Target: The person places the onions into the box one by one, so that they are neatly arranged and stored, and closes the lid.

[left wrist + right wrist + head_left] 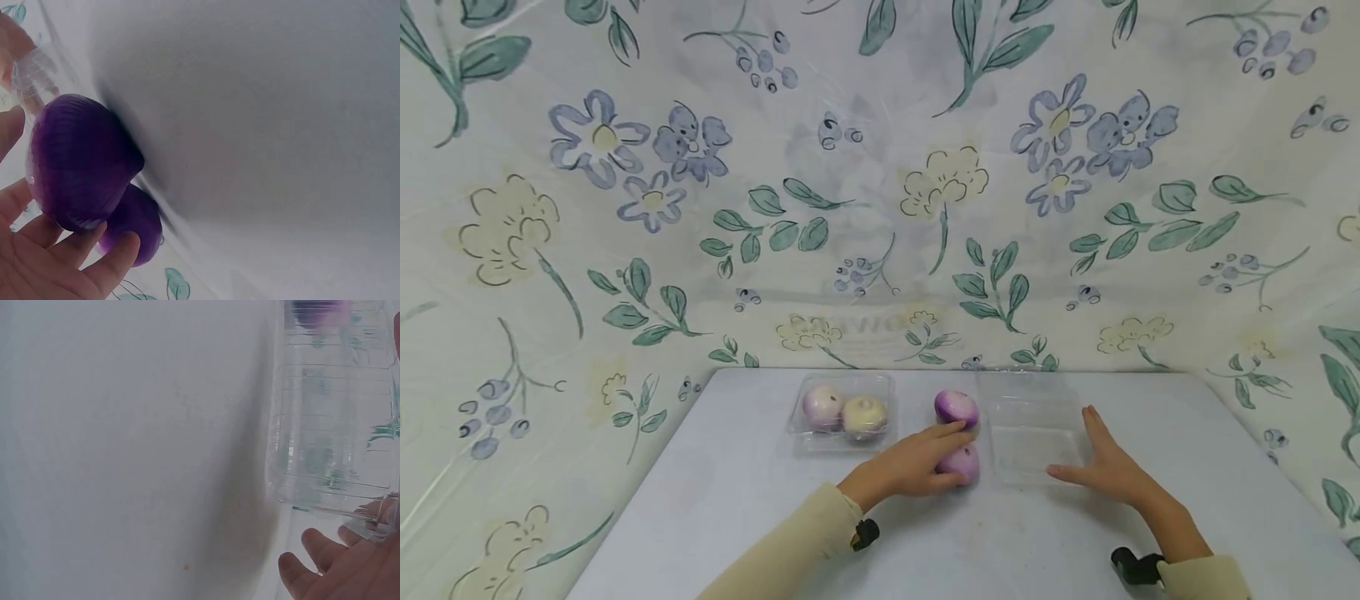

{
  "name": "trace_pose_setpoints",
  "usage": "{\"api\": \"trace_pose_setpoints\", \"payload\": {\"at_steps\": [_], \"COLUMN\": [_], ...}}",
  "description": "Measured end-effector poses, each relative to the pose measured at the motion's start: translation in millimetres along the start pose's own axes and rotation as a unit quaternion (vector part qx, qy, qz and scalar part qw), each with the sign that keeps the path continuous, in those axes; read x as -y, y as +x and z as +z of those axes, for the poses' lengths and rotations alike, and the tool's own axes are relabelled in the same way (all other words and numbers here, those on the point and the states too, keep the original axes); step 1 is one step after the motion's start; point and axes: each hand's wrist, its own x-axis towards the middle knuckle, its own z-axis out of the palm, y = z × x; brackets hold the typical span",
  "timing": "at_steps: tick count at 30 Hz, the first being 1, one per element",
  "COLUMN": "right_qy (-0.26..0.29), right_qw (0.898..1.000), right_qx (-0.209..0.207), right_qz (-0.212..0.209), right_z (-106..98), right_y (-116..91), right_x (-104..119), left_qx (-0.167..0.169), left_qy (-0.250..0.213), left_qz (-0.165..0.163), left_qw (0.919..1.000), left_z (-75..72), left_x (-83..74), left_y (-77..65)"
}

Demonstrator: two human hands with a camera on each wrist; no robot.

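Observation:
My left hand (913, 462) reaches over the nearer purple onion (964, 465), fingers on its far side and thumb low on its near side. In the left wrist view the fingertips touch this onion (78, 162), while a small gap shows beside the thumb tip. A second purple onion (957, 407) lies just behind it, partly hidden by the first in the left wrist view. At the right, my right hand (1108, 467) is spread beside a clear plastic container (1033, 457) whose lid (1030, 385) is folded back. No onion is inside that container.
To the left stands a clear plastic box (842, 446) holding two pale onions, one pinkish (823, 407) and one yellowish white (865, 414). A flower-patterned curtain (880, 208) hangs behind and around the white table (737, 467).

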Motion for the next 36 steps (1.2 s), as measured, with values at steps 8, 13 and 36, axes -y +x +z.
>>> {"api": "trace_pose_setpoints", "payload": {"at_steps": [8, 13, 36], "right_qy": [0.030, 0.037, 0.020], "right_qw": [1.000, 0.999, 0.999], "right_qx": [-0.004, -0.009, -0.009], "right_qz": [-0.003, -0.019, -0.028], "right_z": [-2, -2, -1], "right_y": [-4, -1, -5], "right_x": [-2, -3, -9], "left_qx": [0.012, 0.004, 0.000], "left_qy": [-0.033, -0.044, -0.060], "left_qz": [-0.019, -0.024, -0.037], "left_qw": [0.9992, 0.9987, 0.9975], "left_z": [4.8, 4.5, 10.3], "left_x": [-1.5, -1.2, -1.7], "left_y": [8.2, 11.1, 17.4]}}
